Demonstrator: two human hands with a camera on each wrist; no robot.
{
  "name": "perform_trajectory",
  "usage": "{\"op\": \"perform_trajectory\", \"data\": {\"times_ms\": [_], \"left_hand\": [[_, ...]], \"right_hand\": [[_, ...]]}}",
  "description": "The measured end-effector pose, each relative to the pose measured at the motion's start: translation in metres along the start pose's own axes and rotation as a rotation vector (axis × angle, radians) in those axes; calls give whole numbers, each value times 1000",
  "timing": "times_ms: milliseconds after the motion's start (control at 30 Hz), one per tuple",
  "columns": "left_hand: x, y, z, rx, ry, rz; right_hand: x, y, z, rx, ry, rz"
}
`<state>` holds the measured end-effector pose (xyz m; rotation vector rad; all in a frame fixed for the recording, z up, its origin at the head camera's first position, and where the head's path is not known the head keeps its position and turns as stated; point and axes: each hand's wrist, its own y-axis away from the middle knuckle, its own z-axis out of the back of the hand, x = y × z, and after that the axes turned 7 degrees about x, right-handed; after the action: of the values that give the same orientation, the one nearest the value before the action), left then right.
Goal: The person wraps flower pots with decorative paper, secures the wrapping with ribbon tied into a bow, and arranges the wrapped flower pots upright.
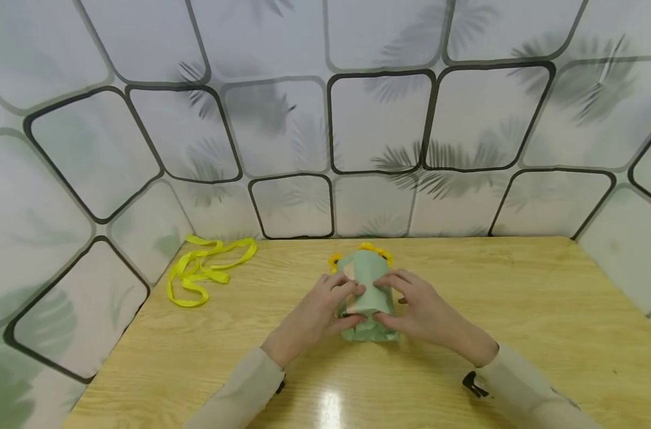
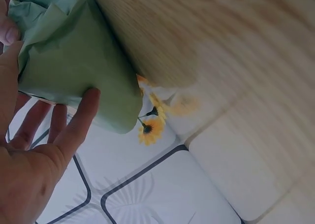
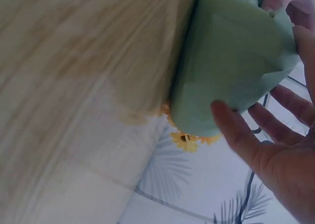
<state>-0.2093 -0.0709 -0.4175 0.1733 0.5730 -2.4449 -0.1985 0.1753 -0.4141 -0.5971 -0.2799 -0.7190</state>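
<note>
A small bouquet wrapped in pale green paper (image 1: pixel 365 265) lies on the wooden table, its far end pointing at the wall. Yellow sunflowers (image 2: pixel 149 129) poke out beyond that far end. From the left my left hand (image 1: pixel 317 307) holds the wrap, fingers over the top and thumb at the crumpled near end. Opposite it, my right hand (image 1: pixel 424 310) grips the right side in the same way, its thumb close to the left thumb. Both wrist views show fingertips pressing the paper (image 3: pixel 236 61). The flower stems are mostly hidden inside the wrap.
A loosely looped yellow ribbon (image 1: pixel 216 276) lies at the table's back left corner. The wooden table (image 1: pixel 518 310) meets a wall (image 1: pixel 379 125) covered in white sheet with dark rounded squares and leaf prints. Black bands show at both sleeve cuffs.
</note>
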Motion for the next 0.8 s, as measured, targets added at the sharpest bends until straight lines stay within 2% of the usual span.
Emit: {"op": "perform_trajectory", "data": {"times_ms": [167,333,567,667,800], "left_hand": [[-3,-2,1,10,63,30],[-6,-5,1,20,106,51],[-10,-6,1,29,155,25],[-12,-4,1,37,149,23],[-15,-2,3,34,125,19]], "right_hand": [[-1,2,-2,-1,-182,-59],[-1,4,-3,-13,-235,-79],[4,10,0,14,-267,-131],[5,12,1,30,-236,-116],[5,11,2,15,-60,-27]]}}
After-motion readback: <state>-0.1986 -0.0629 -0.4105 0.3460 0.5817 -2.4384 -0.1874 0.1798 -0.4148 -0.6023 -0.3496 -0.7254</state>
